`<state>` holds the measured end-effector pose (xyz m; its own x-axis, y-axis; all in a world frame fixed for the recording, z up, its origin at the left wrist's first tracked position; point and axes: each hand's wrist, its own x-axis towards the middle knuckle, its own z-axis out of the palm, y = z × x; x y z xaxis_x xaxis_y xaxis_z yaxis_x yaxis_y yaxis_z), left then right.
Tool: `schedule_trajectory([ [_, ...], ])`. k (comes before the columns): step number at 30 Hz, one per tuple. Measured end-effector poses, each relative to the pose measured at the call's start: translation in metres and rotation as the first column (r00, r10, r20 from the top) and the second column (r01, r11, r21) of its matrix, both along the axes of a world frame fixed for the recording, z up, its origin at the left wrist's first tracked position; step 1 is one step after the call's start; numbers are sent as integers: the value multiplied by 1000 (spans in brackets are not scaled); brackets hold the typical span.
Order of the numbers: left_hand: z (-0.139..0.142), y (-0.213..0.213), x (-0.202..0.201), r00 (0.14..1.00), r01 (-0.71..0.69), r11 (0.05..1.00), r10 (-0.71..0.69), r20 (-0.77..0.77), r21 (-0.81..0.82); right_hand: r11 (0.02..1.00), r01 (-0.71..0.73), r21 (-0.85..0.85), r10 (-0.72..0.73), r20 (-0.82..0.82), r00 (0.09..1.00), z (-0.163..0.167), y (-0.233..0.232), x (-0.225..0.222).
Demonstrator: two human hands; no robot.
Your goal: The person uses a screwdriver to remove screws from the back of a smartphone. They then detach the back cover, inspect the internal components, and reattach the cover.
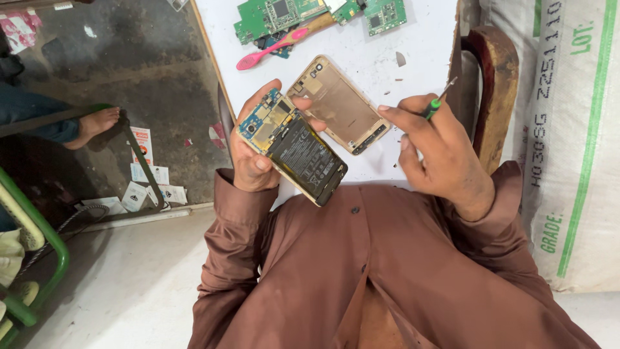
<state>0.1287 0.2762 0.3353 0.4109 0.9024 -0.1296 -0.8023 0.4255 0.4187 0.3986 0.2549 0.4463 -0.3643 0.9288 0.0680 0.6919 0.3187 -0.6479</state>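
**A:** Going left to right: your left hand (255, 152) is wrapped around the opened phone (294, 148), thumb over the top edge near the blue board, fingers curled under the frame. It's held up over your lap, just off the near edge of the white tabletop (361, 58), with the black battery (307, 158) facing you. I'd keep that grip on the frame only and not let your thumb press the board.

**B:** And the gold back cover (339, 103)?

**A:** It's lying flat on the tabletop just behind the phone, inside face up. Fine there, out of your way. Your right hand (439, 152) is closed round the small green-collared screwdriver (439, 100), tip pointing up and away, well apart from the phone. My guess is you'll want to rest that wrist on something before the tip comes near the board; a slip beside the battery is the risk. The pink toothbrush (274, 46) and green circuit boards (310, 16) sit further back.
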Motion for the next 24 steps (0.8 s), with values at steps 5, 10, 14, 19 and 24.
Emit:
schedule_trajectory([
  [5,1,3,2,1000,0,1000,0,-1,-1,1000,-4,13,2,126,992,-8,6,-7],
  [10,2,2,1,1000,8,1000,-8,-7,5,997,45,64,-55,154,987,-13,7,-20],
  [14,1,2,0,1000,13,1000,-13,8,2,988,112,103,-127,154,980,-19,8,-23],
  [19,-1,2,0,999,19,1000,-19,30,-1,976,151,155,-173,141,975,-37,11,-21],
  [24,-2,2,-2,999,44,999,-44,20,9,955,157,251,-202,164,966,-54,13,-24],
])
